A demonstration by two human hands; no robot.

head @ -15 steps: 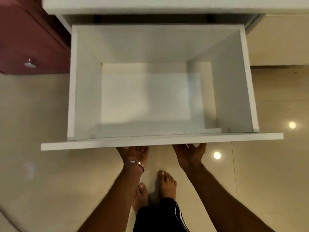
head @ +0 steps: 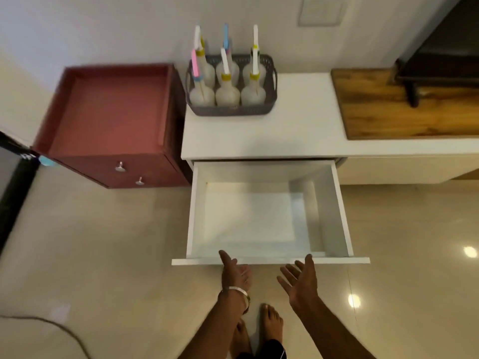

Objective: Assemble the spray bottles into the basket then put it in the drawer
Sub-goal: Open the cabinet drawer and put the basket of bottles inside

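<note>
On the counter, six spray bottles (head: 227, 93) fill the basket (head: 272, 84).

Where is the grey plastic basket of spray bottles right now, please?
In the head view, the grey plastic basket sits on the white cabinet top, at its left rear corner beside the red cabinet, above the open white drawer.

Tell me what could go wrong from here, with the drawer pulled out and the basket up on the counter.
1. The spray bottles stand tall above the basket rim; they may tip during the lift, or may not clear the counter when the drawer closes.
2. The open drawer front sits just ahead of the bare feet; shins could bump it.
</note>
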